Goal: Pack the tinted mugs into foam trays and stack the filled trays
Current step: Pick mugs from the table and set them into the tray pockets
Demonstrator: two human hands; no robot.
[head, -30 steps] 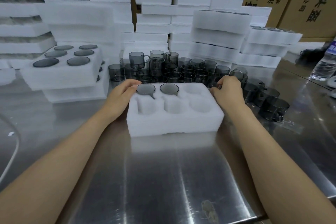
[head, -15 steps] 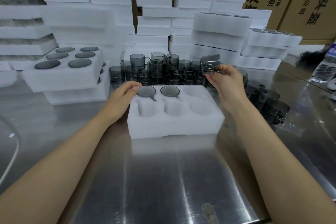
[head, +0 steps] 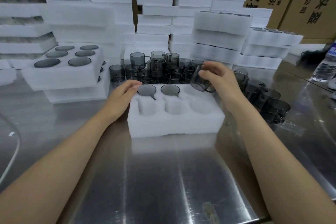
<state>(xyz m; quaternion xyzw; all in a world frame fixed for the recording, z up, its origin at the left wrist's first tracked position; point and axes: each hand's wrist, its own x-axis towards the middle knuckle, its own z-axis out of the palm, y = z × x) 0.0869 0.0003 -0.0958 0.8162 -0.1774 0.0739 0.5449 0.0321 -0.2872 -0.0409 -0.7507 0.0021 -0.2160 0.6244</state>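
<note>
A white foam tray (head: 174,123) with six wells lies in front of me on the steel table. Two smoky grey mugs (head: 146,90) fill its far-left and far-middle wells, bottoms up. My right hand (head: 221,78) grips another tinted mug (head: 199,82), tilted over the far-right well. My left hand (head: 123,94) rests on the tray's far-left corner, fingertips beside the first mug. A crowd of loose tinted mugs (head: 156,68) stands behind the tray, some stacked.
Filled trays (head: 61,76) are stacked at the left. More loose mugs (head: 263,98) lie at the right. Tall piles of foam trays (head: 220,31) and cardboard boxes (head: 309,0) line the back. A water bottle (head: 325,68) stands at far right.
My right hand picked a mug from the pile, lifted it, and has now brought it down, tilted, over the tray's far-right well. My left hand stayed on the tray's corner.
</note>
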